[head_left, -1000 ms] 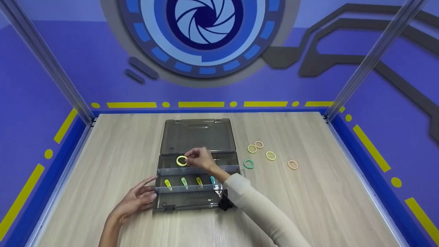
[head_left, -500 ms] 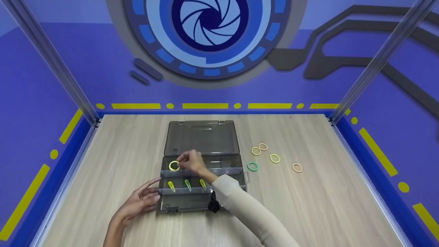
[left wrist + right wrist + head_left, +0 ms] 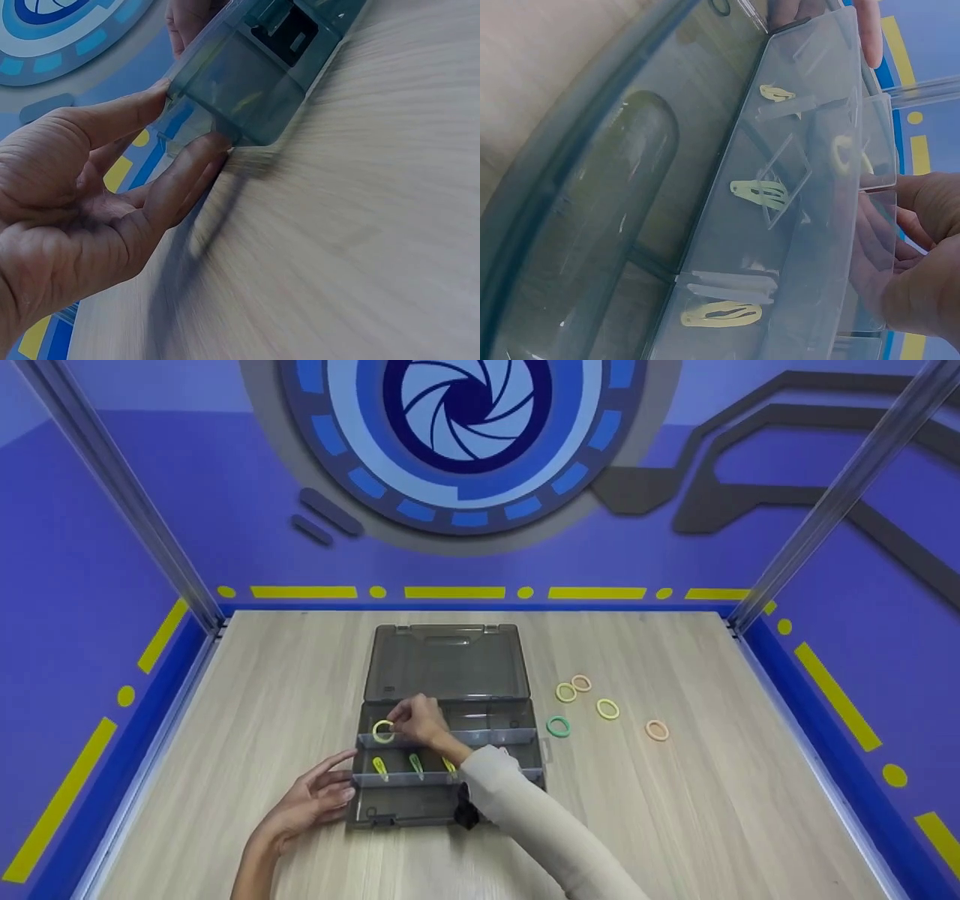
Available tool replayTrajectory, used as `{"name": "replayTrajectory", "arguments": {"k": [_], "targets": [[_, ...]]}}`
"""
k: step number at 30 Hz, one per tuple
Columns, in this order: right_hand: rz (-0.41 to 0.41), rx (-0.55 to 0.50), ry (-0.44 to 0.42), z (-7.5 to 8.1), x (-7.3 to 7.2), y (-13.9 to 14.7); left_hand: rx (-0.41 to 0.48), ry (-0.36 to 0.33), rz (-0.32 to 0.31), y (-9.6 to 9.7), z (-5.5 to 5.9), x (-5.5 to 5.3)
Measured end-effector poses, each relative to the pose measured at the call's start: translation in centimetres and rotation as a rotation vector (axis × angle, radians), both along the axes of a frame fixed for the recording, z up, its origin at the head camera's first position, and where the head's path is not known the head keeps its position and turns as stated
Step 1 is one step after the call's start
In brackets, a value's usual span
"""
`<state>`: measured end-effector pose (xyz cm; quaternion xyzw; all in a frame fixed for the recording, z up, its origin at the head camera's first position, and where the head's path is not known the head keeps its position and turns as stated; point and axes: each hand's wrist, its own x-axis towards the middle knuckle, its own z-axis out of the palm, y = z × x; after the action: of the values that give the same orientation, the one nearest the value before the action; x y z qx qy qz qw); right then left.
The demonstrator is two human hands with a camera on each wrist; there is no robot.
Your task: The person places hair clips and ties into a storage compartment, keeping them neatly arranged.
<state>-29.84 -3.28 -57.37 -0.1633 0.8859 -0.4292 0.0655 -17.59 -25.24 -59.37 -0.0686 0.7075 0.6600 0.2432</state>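
A smoky see-through organizer case lies with its lid folded back. My right hand pinches a yellow hair tie low at the left end of the back row. In the right wrist view, the tie shows blurred through the clear dividers. The middle row holds snap hair clips: a yellow one, a green one and another yellow one, partly behind the right forearm. At the case's left side, my left hand rests its fingertips against the corner.
Several loose hair ties lie on the wooden table right of the case: a green one, yellow ones and peach ones. A black object hangs below the right sleeve. Blue panels enclose the table.
My right hand has carried the yellow hair tie left and down to the left end of the back row. The left hand stays at the case's side. The head view has shifted slightly.
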Motion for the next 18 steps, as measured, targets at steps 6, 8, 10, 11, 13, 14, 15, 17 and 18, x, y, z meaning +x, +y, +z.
{"name": "replayTrajectory", "arguments": {"k": [6,8,10,11,13,14,15,17,18], "targets": [[0.029,0.020,-0.012,-0.12,-0.11,0.07,0.009,0.003,-0.002,0.03,-0.02,0.05],[0.040,0.030,-0.010,-0.06,-0.06,0.14,0.011,0.004,-0.006,0.07,-0.05,0.08],[0.052,0.037,-0.001,-0.02,-0.01,0.21,0.013,0.005,-0.008,0.07,-0.06,0.09],[0.057,0.036,0.007,0.00,0.01,0.23,0.013,0.005,-0.007,0.07,-0.06,0.10],[0.066,0.031,0.012,0.04,0.03,0.27,0.010,0.006,-0.005,0.03,-0.05,0.12],[0.070,0.025,0.012,0.08,0.03,0.30,0.009,0.008,-0.003,0.01,-0.05,0.12],[0.075,0.018,0.015,0.10,0.01,0.34,0.008,0.009,-0.002,-0.01,-0.05,0.12],[0.081,0.002,0.016,0.23,-0.01,0.48,0.009,0.015,-0.004,-0.05,-0.04,0.12],[0.084,-0.009,0.015,0.32,-0.02,0.58,0.009,0.019,-0.005,-0.07,-0.05,0.10]]}}
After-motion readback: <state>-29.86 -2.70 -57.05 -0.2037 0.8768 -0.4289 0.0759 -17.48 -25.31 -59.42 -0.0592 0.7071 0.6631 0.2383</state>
